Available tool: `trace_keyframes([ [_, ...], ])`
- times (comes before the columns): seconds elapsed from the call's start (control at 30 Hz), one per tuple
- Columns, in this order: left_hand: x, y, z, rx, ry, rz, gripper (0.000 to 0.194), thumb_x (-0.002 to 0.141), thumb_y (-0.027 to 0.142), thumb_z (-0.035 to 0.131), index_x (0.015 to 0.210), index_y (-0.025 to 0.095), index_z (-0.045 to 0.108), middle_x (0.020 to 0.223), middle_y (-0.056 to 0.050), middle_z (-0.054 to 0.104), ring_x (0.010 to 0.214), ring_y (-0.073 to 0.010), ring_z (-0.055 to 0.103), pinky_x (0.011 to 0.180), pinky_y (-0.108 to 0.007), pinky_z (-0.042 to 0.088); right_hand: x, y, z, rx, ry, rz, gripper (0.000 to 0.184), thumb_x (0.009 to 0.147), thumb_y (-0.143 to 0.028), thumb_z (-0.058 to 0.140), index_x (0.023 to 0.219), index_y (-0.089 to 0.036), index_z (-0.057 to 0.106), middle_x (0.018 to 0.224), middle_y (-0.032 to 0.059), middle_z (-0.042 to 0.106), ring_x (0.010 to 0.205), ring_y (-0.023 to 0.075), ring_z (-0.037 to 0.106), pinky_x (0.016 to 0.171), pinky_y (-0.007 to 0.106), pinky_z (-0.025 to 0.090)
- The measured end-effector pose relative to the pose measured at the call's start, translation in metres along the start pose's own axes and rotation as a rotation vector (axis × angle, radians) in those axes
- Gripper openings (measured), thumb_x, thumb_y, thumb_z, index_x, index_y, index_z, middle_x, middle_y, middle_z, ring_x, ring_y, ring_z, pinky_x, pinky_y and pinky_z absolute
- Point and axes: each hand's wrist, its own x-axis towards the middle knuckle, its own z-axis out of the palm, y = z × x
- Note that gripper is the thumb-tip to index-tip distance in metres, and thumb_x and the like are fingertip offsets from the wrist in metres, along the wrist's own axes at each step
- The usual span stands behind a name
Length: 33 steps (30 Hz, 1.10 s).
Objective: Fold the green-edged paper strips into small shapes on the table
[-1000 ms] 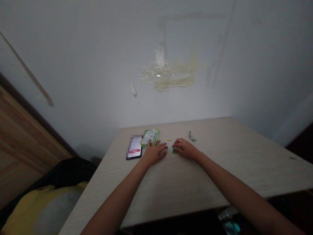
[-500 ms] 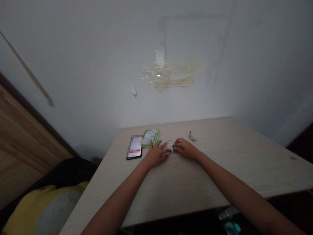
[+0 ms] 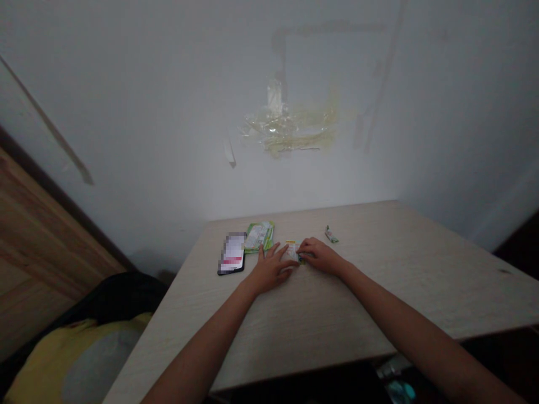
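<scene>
A small white and green sachet (image 3: pixel 292 251) lies on the pale wooden table (image 3: pixel 337 303) between my two hands. My left hand (image 3: pixel 269 268) rests flat on the table with its fingers spread, the fingertips touching the sachet's left side. My right hand (image 3: pixel 320 256) has its fingers curled and pinches the sachet's right end. Just behind my left hand lies a flat green and white packet (image 3: pixel 259 235). A phone (image 3: pixel 233 253) with a lit screen sits to its left.
A small green wrapper (image 3: pixel 330 234) lies apart near the table's back edge, right of my right hand. The white wall (image 3: pixel 168 112) behind carries old tape remains (image 3: pixel 290 126). A wooden panel (image 3: pixel 33 247) stands at left, and dark and yellow cloth (image 3: pixel 80 348) lies below it.
My left hand has slid a little to the right, off the green packet, and its fingertips have reached the small sachet. My right hand has stayed in place on the sachet.
</scene>
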Motion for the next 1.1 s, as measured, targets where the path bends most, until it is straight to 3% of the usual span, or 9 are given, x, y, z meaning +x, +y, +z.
trace_keyframes([
  [0.33,0.002,0.0023,-0.0028,0.025,0.137,-0.085,0.027,0.092,0.038,0.049,0.113,0.045,0.064,0.142,0.001,0.048,0.139,-0.0313,0.029,0.106,-0.075,0.0,-0.0015,0.0054,0.0023,0.017,0.004,-0.01,0.022,0.09,-0.024,0.057,0.106,-0.019,0.071,0.103,0.0098,0.065,0.1,0.0211,0.057,0.09,0.036,0.045],
  [0.47,0.0034,0.0004,-0.0032,0.092,0.189,-0.18,0.027,0.09,0.04,0.053,0.114,0.042,0.065,0.143,-0.002,0.048,0.138,-0.0326,0.031,0.105,-0.077,-0.001,-0.0011,0.0075,0.0031,0.02,0.007,-0.013,0.022,0.089,-0.023,0.057,0.106,-0.019,0.072,0.103,0.0096,0.066,0.099,0.021,0.057,0.091,0.035,0.045],
  [0.7,0.0042,0.0,-0.004,0.161,0.247,-0.232,0.026,0.088,0.043,0.054,0.111,0.04,0.066,0.142,-0.004,0.049,0.137,-0.033,0.033,0.104,-0.077,-0.001,-0.0007,0.0052,0.0015,0.024,0.01,-0.016,0.022,0.09,-0.024,0.057,0.105,-0.02,0.072,0.102,0.0094,0.066,0.099,0.0211,0.057,0.09,0.036,0.045],
  [1.1,0.006,0.0018,-0.0065,0.197,0.238,-0.182,0.025,0.09,0.042,0.051,0.11,0.04,0.066,0.142,0.003,0.051,0.135,-0.0343,0.037,0.104,-0.079,0.001,-0.0003,0.0034,0.0012,0.008,0.002,-0.007,0.023,0.09,-0.024,0.056,0.107,-0.019,0.071,0.104,0.0094,0.065,0.1,0.0206,0.056,0.091,0.035,0.045],
])
